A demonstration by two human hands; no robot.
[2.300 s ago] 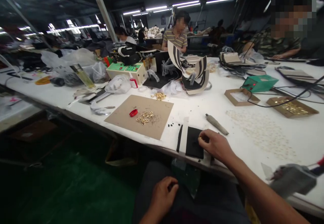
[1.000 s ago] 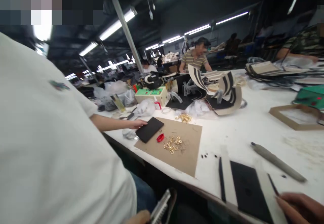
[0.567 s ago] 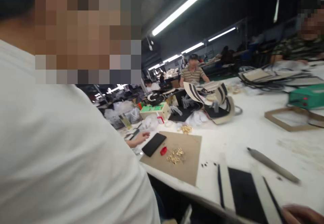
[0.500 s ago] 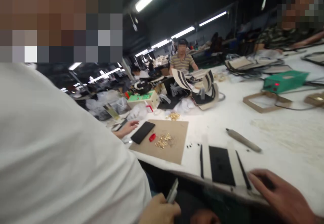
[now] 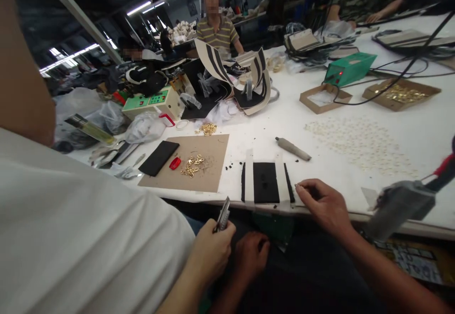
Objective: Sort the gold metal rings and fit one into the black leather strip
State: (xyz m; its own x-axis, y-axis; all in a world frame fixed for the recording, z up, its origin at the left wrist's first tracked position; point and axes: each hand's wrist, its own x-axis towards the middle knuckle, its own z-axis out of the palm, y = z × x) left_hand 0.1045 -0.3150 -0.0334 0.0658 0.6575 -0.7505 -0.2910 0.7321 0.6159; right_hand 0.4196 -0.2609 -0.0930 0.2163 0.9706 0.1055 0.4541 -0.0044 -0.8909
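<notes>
My right hand (image 5: 325,205) is at the table's front edge, thumb and forefinger pinched together around something tiny that I cannot make out. Just left of those fingertips lies a black foam-like pad (image 5: 266,188), held down by two whitish tape strips (image 5: 280,176). Below the table edge, my left hand (image 5: 252,253) rests curled near my lap, apart from the pad. Beside it, a co-worker's hand (image 5: 213,245) in front of the white shirt grips a utility knife (image 5: 223,215) with its blade pointing up.
A taped-handle tool (image 5: 293,149) lies behind the pad. Leftward is a brown board (image 5: 215,162) with gold buckles (image 5: 192,166), a red piece (image 5: 175,163) and a black block (image 5: 159,157). Farther right are small pale pieces (image 5: 359,143), a green box (image 5: 350,69) and a grey clamp-like device (image 5: 401,207).
My view has swung right and downward, bringing the grey device and my left hand more fully into sight. My right hand stays by the pad's right side.
</notes>
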